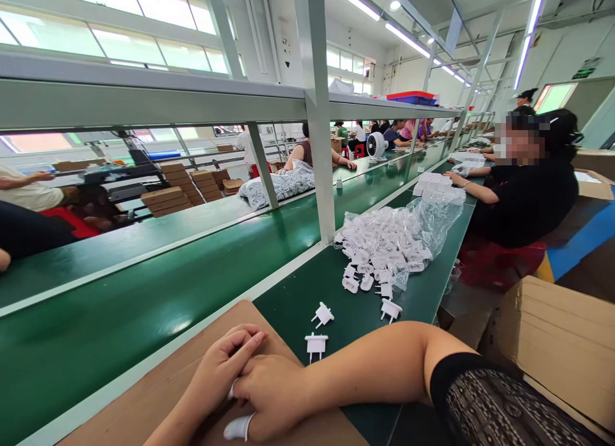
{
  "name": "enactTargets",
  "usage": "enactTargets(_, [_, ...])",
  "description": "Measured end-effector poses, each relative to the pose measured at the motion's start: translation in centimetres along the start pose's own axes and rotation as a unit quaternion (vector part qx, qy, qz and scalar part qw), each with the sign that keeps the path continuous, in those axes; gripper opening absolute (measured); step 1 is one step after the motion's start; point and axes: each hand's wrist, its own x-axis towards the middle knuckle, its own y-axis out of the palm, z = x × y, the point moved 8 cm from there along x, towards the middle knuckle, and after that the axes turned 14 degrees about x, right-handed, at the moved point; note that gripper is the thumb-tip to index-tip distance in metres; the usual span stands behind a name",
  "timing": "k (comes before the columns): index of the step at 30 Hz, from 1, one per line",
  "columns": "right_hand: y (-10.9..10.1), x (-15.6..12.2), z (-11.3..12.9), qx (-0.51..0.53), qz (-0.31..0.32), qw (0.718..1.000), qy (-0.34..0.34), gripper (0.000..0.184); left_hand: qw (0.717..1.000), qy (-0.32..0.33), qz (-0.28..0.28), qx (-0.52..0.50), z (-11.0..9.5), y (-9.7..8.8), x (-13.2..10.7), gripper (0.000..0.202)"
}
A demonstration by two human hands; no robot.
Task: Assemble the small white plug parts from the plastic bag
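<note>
My left hand point(221, 368) and my right hand point(271, 395) rest together on a brown board point(158, 388) at the near edge of the green belt. The left fingers curl over the right hand's fingers. A white finger cover point(239, 427) sits on one right fingertip, and another bit of white shows where the hands meet. What the fingers hold is hidden. Two white plug parts point(316, 343) lie on the belt just beyond my hands, with another point(391, 309) farther right.
An open clear bag of several white plug parts point(391, 241) lies on the green belt point(144, 305). A grey post point(321, 145) carries an overhead shelf. A seated person in black point(523, 196) works at the right. Cardboard boxes point(557, 337) stand at my right.
</note>
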Motion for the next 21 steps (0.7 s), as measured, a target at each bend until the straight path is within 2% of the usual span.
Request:
enactTargets(9, [0.23,0.05,-0.12,0.003,-0.002,1.0,-0.002,0.036,1.0,0.012,-0.003,0.009,-0.69,-0.17,0.0,0.054])
enactTargets(21, [0.13,0.01,-0.06,0.009,-0.002,1.0,0.002,0.035,1.0,0.012,-0.003,0.013,-0.56,-0.16,-0.05,0.054])
